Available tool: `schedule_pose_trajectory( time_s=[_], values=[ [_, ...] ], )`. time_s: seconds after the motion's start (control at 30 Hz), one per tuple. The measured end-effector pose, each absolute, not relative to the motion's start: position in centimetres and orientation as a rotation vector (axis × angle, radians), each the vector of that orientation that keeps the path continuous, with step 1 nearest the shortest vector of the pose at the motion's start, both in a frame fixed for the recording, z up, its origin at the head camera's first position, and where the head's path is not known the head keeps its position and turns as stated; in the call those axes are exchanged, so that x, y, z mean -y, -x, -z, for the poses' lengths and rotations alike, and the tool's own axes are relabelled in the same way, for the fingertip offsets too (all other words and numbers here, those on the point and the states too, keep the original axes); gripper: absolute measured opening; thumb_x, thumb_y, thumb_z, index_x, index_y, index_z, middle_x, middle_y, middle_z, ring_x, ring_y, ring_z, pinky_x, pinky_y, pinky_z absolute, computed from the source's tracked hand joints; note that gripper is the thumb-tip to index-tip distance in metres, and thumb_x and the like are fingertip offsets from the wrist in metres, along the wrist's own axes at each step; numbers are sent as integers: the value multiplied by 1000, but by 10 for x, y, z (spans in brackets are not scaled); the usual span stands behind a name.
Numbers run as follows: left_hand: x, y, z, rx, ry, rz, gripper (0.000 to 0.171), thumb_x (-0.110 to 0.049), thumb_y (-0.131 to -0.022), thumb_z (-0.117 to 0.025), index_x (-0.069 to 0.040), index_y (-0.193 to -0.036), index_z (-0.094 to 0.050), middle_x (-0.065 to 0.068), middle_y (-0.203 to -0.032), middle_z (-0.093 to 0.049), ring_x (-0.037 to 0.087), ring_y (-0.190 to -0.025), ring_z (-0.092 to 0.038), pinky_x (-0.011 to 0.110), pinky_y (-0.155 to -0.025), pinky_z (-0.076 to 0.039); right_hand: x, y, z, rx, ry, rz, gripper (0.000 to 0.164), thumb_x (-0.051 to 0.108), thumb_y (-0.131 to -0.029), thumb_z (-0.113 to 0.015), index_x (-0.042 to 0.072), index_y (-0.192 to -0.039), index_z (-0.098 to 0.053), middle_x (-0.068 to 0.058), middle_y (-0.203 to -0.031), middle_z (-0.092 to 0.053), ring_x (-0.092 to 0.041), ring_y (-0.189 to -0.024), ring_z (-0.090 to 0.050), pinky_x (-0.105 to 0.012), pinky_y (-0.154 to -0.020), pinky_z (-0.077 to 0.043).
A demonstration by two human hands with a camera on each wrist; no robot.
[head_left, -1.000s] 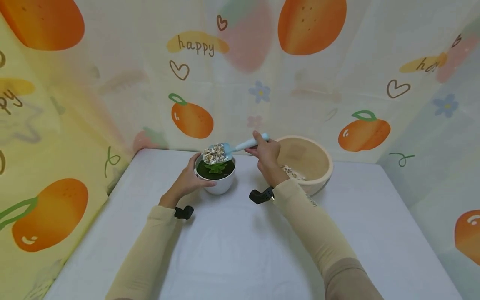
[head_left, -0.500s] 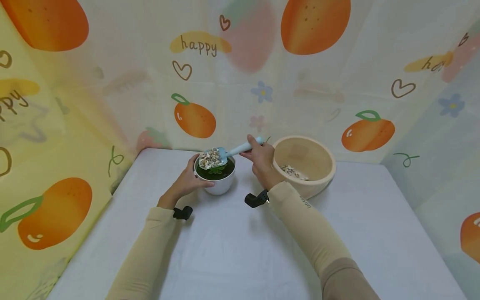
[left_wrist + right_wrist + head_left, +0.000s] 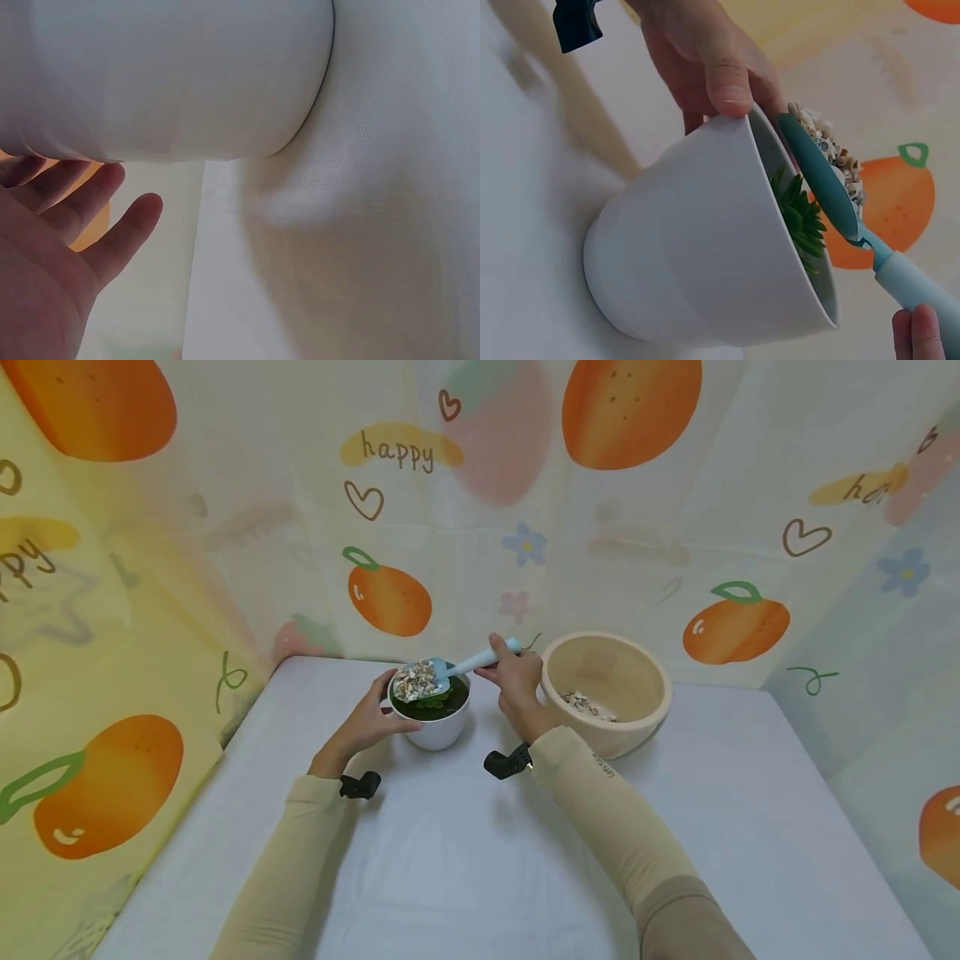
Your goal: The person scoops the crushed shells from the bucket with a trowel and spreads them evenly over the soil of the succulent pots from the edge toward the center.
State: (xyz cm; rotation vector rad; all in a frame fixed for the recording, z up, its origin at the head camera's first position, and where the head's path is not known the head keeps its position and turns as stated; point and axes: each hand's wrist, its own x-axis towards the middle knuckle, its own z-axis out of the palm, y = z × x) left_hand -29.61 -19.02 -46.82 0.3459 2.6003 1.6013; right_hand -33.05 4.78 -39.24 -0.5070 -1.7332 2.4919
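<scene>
- Your left hand (image 3: 362,718) grips the white pot (image 3: 437,735) by its left side, up near the rim: the thumb lies on the side nearest you, and the fingers go round the left and far side.
- In the left wrist view the lowest finger stands a little off the pot's wall.
- The pot sits upright on the desk (image 3: 435,860), slightly left of the middle.
- Your right hand (image 3: 517,681) holds the light blue scoop (image 3: 470,663) by its handle, fingers pinched round it.
- The scoop's blade is over the left part of the pot's mouth, heaped with small stones (image 3: 417,681); the handle slants up to the right. You cannot tell whether the blade touches the rim.
- Under the blade, a small green plant (image 3: 801,216) sits in the pot, partly hidden in the head view, with dark soil (image 3: 450,703) around it.
- The wide beige bowl (image 3: 611,742) is on the desk to the right of the pot, apart from it and just beside your right hand. More stones lie at the bottom of it, on the left.
- You wear a pale sleeve (image 3: 281,852) on each arm, and a black camera (image 3: 360,785) at each wrist.
- Behind the desk hangs a light cloth (image 3: 480,560) printed with oranges, hearts and flowers.
</scene>
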Motion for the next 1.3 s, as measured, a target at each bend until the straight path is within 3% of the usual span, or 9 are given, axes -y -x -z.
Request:
schedule_pose_trajectory(
  time_s=[0.37,0.63,0.97,1.3],
  values=[
    [194,297,469,-2575,-329,-1594,106,-25,-76,-83,-8,-155,-15,16,-157,-30,37,-141,-34,57,-110,-37,-46,328,392,1811,495,-2456,28,28,-93,-67,2,-100,-62,-9,-75,-65,-13,-61,-71,-28,-65,-60],
    [194,299,470,-2575,-312,-1590,105,-27,-76,-84,-9,-155,-17,16,-156,-30,37,-139,-36,56,-111,-36,-49,328,391,1760,488,-2435,24,26,-91,-69,2,-93,-63,-7,-69,-64,-12,-55,-69,-28,-60,-59],
    [193,297,468,-2578,-320,-1588,105,-26,-76,-84,-8,-155,-17,16,-156,-31,38,-138,-37,56,-110,-37,-49,325,386,1830,454,-2405,28,27,-93,-66,1,-100,-61,-10,-81,-64,-12,-61,-69,-28,-66,-60],
    [193,296,465,-2578,-306,-1576,104,-28,-76,-83,-10,-155,-17,15,-155,-32,37,-137,-38,57,-112,-35,-48,326,387,1861,407,-2372,28,29,-93,-67,2,-97,-60,-9,-82,-63,-10,-60,-69,-26,-65,-60]
  ],
)
